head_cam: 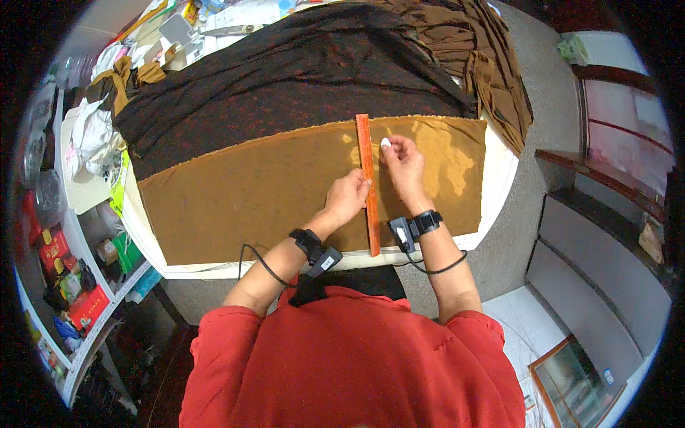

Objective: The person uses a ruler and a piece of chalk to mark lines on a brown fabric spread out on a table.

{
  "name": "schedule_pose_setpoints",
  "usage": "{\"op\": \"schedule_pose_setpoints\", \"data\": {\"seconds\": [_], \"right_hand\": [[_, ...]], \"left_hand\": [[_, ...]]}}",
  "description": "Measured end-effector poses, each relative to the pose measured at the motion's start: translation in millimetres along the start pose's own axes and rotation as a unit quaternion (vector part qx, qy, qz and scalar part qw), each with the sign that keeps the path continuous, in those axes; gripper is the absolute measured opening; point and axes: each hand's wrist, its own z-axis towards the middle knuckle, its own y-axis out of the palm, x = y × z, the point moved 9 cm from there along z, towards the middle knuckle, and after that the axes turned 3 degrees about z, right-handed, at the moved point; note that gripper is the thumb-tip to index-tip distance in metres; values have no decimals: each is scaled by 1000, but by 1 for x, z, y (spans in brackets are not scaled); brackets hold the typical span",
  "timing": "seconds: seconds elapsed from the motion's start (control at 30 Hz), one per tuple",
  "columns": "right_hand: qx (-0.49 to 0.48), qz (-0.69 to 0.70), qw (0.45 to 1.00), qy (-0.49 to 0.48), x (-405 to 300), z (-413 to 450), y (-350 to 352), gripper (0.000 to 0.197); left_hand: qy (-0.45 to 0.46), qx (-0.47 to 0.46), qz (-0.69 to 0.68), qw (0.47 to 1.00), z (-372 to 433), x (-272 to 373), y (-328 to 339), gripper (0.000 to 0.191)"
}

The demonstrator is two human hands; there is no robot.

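Note:
Brown fabric (257,198) lies spread over a white-topped table (500,176) before me. An orange-red wooden ruler (366,144) stands across it, from the fabric's far edge to the table's near edge. My left hand (347,198) grips the ruler near its middle, thumb on the right side. Just right of the ruler's upper part, my right hand (405,166) pinches a small white piece (385,142), which looks like tailor's chalk, close above the fabric. Beyond the brown piece, dark fabric with reddish flecks (299,85) lies in loose folds.
Bunched brown cloth (476,59) hangs over the table's far right corner. Scissors (233,30) lie among papers at the back left. Shelves (91,241) with boxes and bags flank the left side. Grey drawer fronts (583,283) and a framed glass pane (575,374) are at the right.

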Motion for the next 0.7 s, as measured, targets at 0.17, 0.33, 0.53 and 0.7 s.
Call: {"op": "schedule_pose_setpoints", "data": {"seconds": [0.17, 0.33, 0.53, 0.7], "right_hand": [[-19, -70, 995, -68, -30, 26, 22, 16], [-2, -126, 986, -114, -40, 27, 22, 13], [-80, -155, 978, -115, -22, -17, 13, 12], [-133, -220, 964, -74, 1, -103, -8, 9]], "left_hand": [[18, 40, 70, 997, 2, 0, -3, 23], [24, 52, 117, 992, 1, 10, -7, 23], [27, 53, 118, 991, 3, 10, -9, 22], [2, 68, 137, 988, 1, 6, -10, 22]]}}
